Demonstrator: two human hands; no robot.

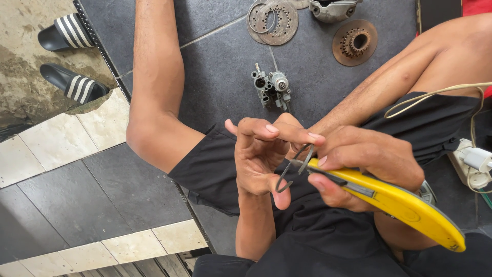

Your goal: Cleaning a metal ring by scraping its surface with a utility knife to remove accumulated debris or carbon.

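Hands meet over the person's lap, above black shorts, with a thin metal ring (294,166) between them. The left hand (261,154) stands upright, its fingers curled around the ring: the forefinger reaches across the top and the thumb presses from below, so the ring is pinched on that side. The right hand (366,164) is closed around a yellow-handled tool (405,205), whose dark narrow blade runs out from under the thumb and touches the ring near its middle. The ring sits just in front of the right thumb and just beside the left palm, clear of the floor.

The ring is slim, grey and wiry, bent into an open loop; part of it is hidden behind the left fingers, so its full outline cannot be told. The tool's handle is broad, curved and bright yellow with a dark strip along its upper edge.

On the dark tiled floor (220,66) beyond the knees lies a small grey carburettor (272,87), well apart from the hands. Further off are perforated metal discs (272,20), a rusty toothed sprocket (354,42) and a grey metal housing (333,9) at the upper edge. A pair of black striped sandals (69,56) rests at the far left. A white plug and cable (476,159) lie by the right leg.
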